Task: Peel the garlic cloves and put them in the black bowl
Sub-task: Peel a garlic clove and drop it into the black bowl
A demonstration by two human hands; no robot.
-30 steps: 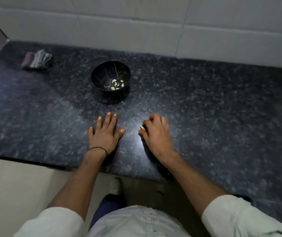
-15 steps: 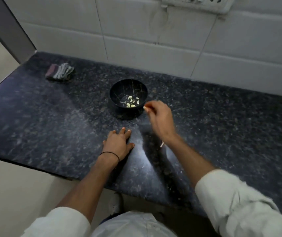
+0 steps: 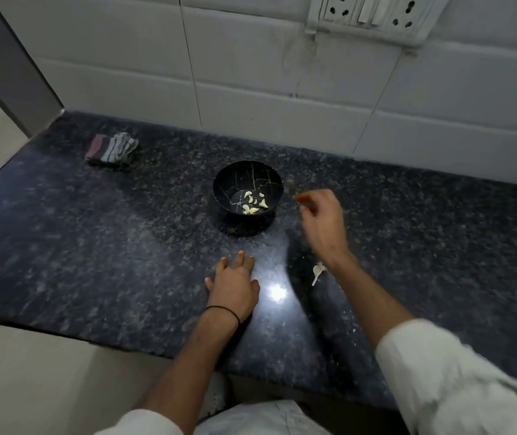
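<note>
The left hand [image 3: 235, 287] is laid flat on the worktop [image 3: 94, 246], fingers straight. The right hand [image 3: 323, 221] is held raised just right of the bowl [image 3: 235, 180]. Its fingers are curled and blurred, so whether anything is gripped cannot be told. Peeled cloves [image 3: 252, 204] are contained in the bowl. A garlic scrap [image 3: 317, 271] is located beside the right wrist.

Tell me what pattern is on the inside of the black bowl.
The black bowl is lined with thin golden crack-like veins; head view.
</note>
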